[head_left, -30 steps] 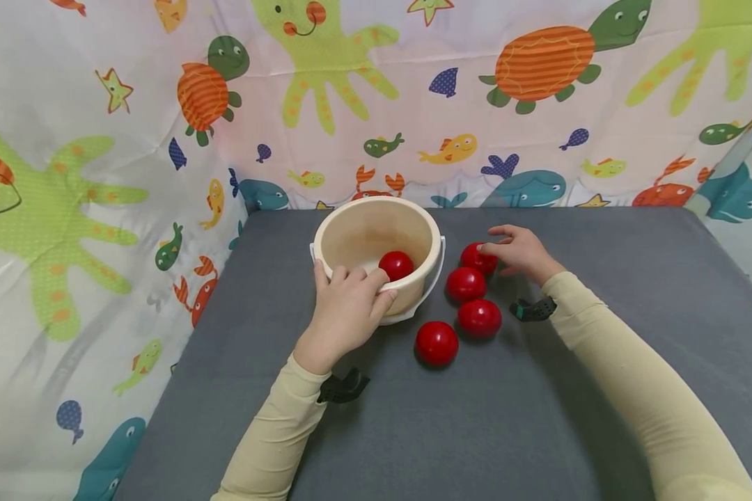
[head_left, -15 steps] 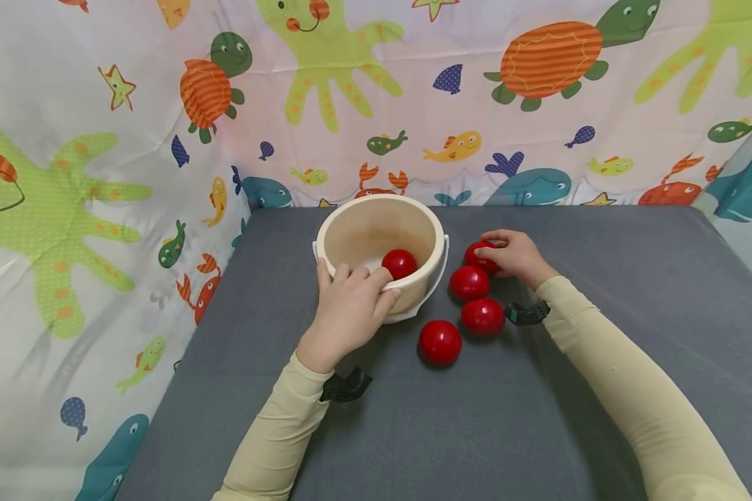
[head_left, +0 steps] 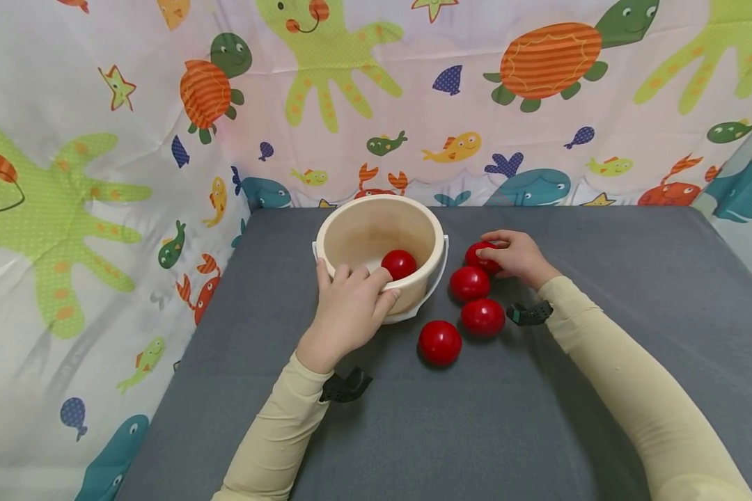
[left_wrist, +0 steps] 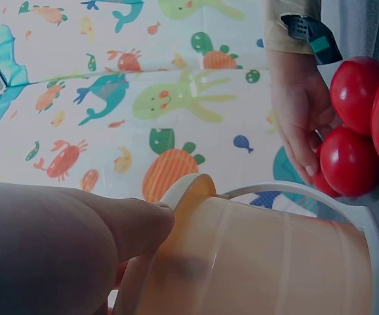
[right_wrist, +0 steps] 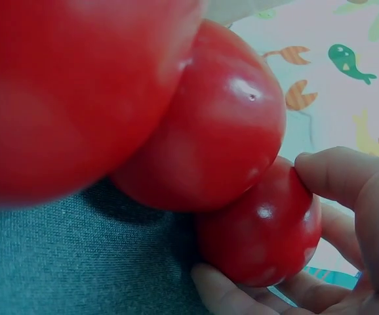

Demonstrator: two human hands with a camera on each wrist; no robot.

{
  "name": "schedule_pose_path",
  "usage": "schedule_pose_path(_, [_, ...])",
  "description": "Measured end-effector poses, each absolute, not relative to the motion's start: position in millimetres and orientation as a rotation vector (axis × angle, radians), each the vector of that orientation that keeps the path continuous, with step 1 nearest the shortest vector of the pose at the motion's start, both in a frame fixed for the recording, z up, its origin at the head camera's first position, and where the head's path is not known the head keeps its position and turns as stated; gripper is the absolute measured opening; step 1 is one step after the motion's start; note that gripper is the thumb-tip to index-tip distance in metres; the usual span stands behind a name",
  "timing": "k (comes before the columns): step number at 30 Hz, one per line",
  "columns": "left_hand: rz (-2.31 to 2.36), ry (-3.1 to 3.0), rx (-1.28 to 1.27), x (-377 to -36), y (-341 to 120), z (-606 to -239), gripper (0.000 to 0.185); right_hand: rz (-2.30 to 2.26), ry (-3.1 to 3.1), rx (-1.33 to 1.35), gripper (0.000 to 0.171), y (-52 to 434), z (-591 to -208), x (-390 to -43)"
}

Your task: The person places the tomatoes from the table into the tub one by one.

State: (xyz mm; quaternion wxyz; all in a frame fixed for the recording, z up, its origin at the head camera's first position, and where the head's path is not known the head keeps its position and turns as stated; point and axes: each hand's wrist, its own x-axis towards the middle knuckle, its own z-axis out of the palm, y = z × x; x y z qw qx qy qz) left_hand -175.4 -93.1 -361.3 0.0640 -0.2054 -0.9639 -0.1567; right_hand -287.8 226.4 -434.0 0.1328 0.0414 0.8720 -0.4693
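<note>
A cream bucket (head_left: 416,292) with a white handle stands upright on the grey table. My left hand (head_left: 345,316) grips its near rim, fingers over the edge and thumb on the outside. Inside the bucket lies one red ball (head_left: 399,264). To the bucket's right, my right hand (head_left: 517,257) holds the farthest red ball (right_wrist: 261,230) between thumb and fingers, and that ball still sits on the cloth. Right beside it comes a second ball (head_left: 469,284), then a third (head_left: 483,318). Another red ball (head_left: 440,343) lies nearest to me, a little apart.
Grey cloth (head_left: 476,431) covers the table. A curtain (head_left: 338,160) printed with sea animals hangs behind the table and along its left side. Each wrist wears a dark strap, such as the black one (head_left: 347,386) on the left.
My right hand has come down onto the farthest ball, and its fingers have closed round it. The left hand keeps its grip on the bucket rim. The view shifted slightly.
</note>
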Motion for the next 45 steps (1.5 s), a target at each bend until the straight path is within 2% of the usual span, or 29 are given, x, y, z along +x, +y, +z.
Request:
schedule_pose_path(18, [-0.470,-2.906,-0.626,-175,-93,-358,0.019,-1.358,2.552,0.114,0.056,230,-422,-289])
schedule_pose_path(32, [-0.478,-2.919,-0.614,-176,-94,-359,0.020,-1.366,2.560,0.077,0.057,222,-381,-292])
schedule_pose_path(45, [-0.477,-2.924,-0.610,-175,-92,-361,0.021,-1.388,2.634,-0.036,0.055,202,-317,-284])
